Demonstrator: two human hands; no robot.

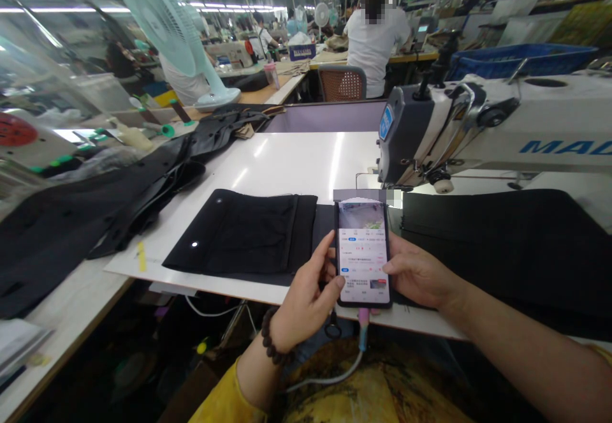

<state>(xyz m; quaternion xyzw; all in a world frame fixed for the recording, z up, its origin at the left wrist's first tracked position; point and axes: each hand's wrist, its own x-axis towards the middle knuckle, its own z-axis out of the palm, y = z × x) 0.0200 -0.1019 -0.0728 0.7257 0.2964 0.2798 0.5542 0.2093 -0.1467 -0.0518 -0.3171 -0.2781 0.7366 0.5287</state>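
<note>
Two hands hold a phone (362, 254).
Left hand (306, 295) and right hand (415, 274) fingers wrap its edges; black cloth (243, 231) lies just beyond.

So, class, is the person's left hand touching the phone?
Touching. The head view shows the left hand with its thumb resting on the lower screen of the phone, fingers against its left edge.
</note>
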